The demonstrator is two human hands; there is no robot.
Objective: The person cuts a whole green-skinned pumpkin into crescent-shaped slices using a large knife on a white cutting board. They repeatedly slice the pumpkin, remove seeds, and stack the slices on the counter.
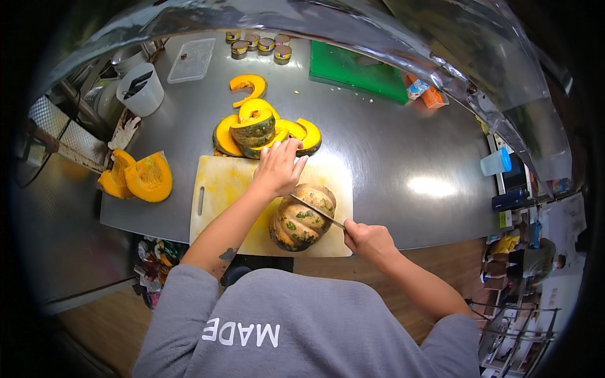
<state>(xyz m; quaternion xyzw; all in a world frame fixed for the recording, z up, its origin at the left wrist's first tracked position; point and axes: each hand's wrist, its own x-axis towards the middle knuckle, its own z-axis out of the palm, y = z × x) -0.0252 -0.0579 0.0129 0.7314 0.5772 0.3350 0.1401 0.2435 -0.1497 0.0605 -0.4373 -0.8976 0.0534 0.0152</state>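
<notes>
A ribbed pumpkin piece (pixel 302 222), tan and green skin upward, lies on a white cutting board (pixel 335 175) stained yellow. My right hand (pixel 371 238) grips the handle of a knife (pixel 315 209), whose blade lies across the top of the pumpkin. My left hand (pixel 280 167) is above the board's far part, beyond the knife's tip, fingers spread and pointing at a pile of orange pumpkin wedges (pixel 255 130); whether it touches a wedge cannot be told. A curved pumpkin slice (pixel 255 90) sits behind the pile. Two large pumpkin chunks (pixel 149 177) rest at the table's left.
The steel table (pixel 392 151) also bears a green cutting board (pixel 354 71), several small cans (pixel 266 45), a clear plastic lid (pixel 192 59), a white tub of utensils (pixel 141 90), a glove (pixel 124 133) and an orange-filled container (pixel 434 98). A person (pixel 536 262) is far right.
</notes>
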